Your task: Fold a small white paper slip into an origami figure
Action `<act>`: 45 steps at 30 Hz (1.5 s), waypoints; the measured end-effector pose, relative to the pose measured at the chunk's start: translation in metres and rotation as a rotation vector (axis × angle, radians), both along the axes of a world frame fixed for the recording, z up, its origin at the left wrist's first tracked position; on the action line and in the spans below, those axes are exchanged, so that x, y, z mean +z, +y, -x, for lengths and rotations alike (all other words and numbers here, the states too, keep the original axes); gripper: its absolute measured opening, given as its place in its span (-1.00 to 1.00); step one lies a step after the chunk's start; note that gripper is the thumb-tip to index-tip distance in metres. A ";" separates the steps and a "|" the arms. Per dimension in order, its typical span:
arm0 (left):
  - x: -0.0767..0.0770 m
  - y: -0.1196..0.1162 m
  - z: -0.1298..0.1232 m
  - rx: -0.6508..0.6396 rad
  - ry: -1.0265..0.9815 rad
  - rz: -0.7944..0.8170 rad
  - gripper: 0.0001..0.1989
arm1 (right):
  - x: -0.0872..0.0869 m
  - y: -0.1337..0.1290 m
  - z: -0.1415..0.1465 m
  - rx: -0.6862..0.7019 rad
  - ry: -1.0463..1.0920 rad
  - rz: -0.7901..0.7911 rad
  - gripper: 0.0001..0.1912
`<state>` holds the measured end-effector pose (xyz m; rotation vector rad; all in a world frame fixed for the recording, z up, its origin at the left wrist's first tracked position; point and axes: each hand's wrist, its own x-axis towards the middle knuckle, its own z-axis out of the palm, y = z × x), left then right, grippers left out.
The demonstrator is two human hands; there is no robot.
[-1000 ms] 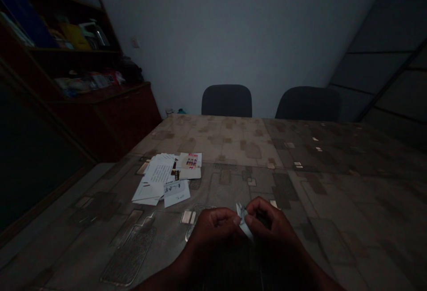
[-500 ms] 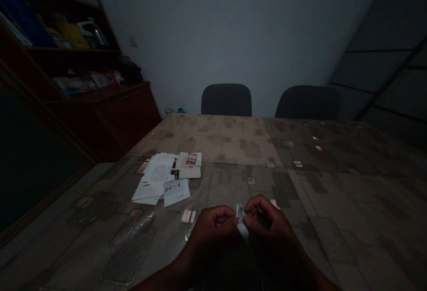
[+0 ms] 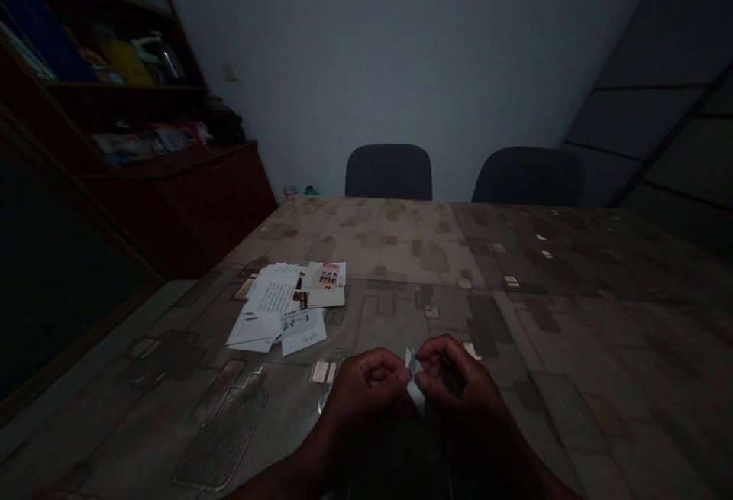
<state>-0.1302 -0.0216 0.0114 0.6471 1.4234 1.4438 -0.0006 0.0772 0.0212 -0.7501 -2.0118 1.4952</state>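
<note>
Between my hands, close to the near side of the table, is a small piece of folded white paper [image 3: 417, 396], standing on edge with its top corners pointing up. My left hand [image 3: 372, 385] pinches its left side between thumb and fingers. From the right, my right hand [image 3: 458, 378] pinches the same paper, thumb close to the left fingertips. The lower end of the paper fades into shadow. Ahead and to the left lies a loose pile of white papers and cards [image 3: 275, 298], some printed, one with handwriting, one with a coloured picture.
A patterned cloth [image 3: 389, 332] covers the wide table. Two dark chairs [image 3: 388, 172] stand at its far edge before a pale wall. On the left is a dark wooden cabinet [image 3: 217, 187] with crowded shelves. The room is dim.
The left fingertips have shifted slightly up along the paper, and the paper has turned a little between both hands. The pile has stayed in place.
</note>
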 end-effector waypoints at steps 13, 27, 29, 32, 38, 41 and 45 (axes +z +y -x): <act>0.013 -0.006 0.001 -0.056 0.534 -0.173 -0.76 | 0.007 0.006 -0.002 0.027 0.024 -0.068 -0.93; 0.004 -0.003 0.006 -0.087 0.421 -0.229 -0.85 | -0.003 0.008 -0.001 0.048 -0.032 0.055 -0.87; 0.004 -0.004 0.005 -0.087 0.366 -0.214 -0.84 | -0.003 0.008 -0.001 0.038 -0.023 0.069 -0.86; 0.005 -0.005 0.003 -0.104 0.252 -0.092 -0.82 | 0.002 0.006 -0.001 0.026 -0.030 0.052 -0.88; 0.013 -0.005 0.000 -0.084 0.262 -0.013 -0.77 | 0.009 0.002 -0.005 0.115 -0.073 0.003 -0.82; 0.020 -0.005 0.000 0.007 0.433 0.013 -0.84 | 0.008 0.000 -0.007 0.067 -0.047 -0.072 -0.74; 0.023 -0.006 -0.001 0.040 0.558 -0.002 -0.91 | 0.004 -0.005 -0.007 -0.039 0.028 -0.278 -0.79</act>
